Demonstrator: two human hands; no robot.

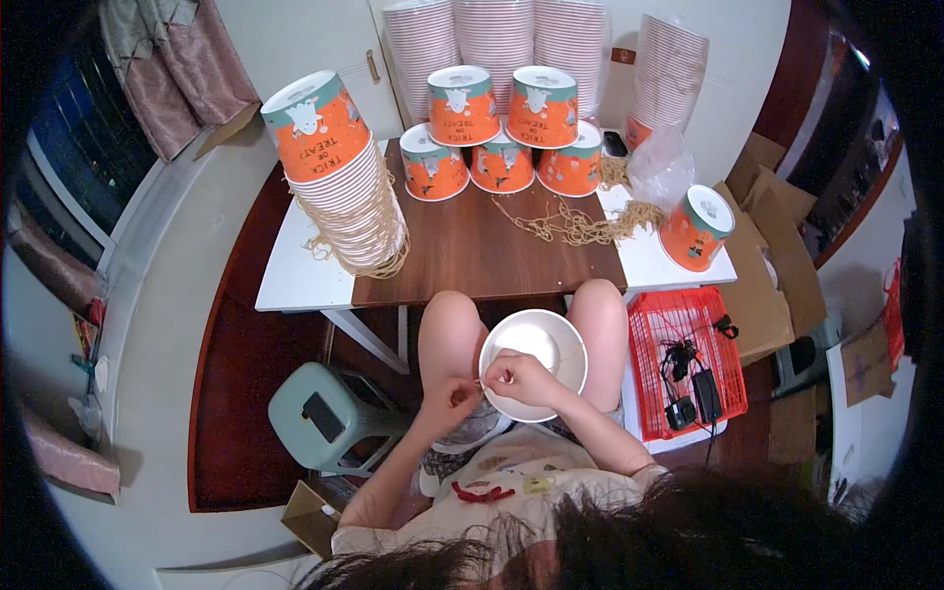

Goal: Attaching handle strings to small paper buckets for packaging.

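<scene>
A white paper bucket rests in my lap between my knees, its opening facing up. At its left rim my right hand is closed in a pinch, reaching over the opening. Just outside the same rim, my left hand has its fingertips pinched together, almost touching the right ones. A short bit of thin tan cord shows between the two hands, though the fingers cover most of it. Another thin strand seems to cross the bucket's right inner wall.
Several orange-and-green buckets stand upside down on the brown table. A tall cord-draped bucket stack stands left. Loose tan cords and a single bucket lie right. A red crate holds chargers; a green stool bears a phone.
</scene>
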